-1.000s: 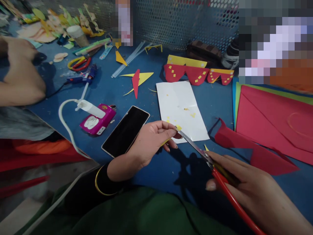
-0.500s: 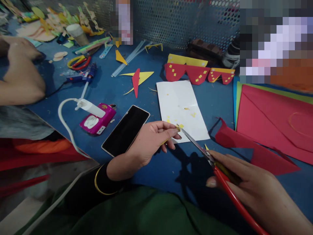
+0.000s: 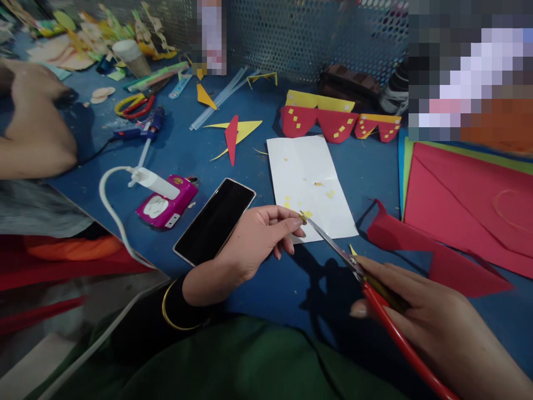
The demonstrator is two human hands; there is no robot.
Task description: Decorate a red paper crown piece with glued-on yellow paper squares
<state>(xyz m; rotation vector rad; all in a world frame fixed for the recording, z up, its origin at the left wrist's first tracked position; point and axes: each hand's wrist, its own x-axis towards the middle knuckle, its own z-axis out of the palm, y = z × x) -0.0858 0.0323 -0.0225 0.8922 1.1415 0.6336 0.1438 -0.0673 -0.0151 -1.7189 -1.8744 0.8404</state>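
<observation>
My left hand [image 3: 260,236] pinches a small yellow strip [image 3: 303,219], mostly hidden by the fingers, over the near edge of a white paper sheet [image 3: 308,166]. In my right hand [image 3: 441,316] is a pair of scissors [image 3: 333,244] with red and yellow handles. Their blade tips meet the strip at my left fingertips, and the blades look nearly closed. Tiny yellow paper bits [image 3: 330,194] lie scattered on the sheet. Behind it are red foam pieces [image 3: 302,121] with yellow tops and small yellow squares.
A phone [image 3: 214,222] lies beside my left wrist, with a purple power socket [image 3: 166,203] and glue gun [image 3: 152,128] further left. Red sheets [image 3: 466,205] and a red offcut [image 3: 441,261] are at right. Another person's arm [image 3: 37,116] rests at left.
Both hands and the scissors are in almost the same place. The view has shifted very slightly; nothing was taken up or let go.
</observation>
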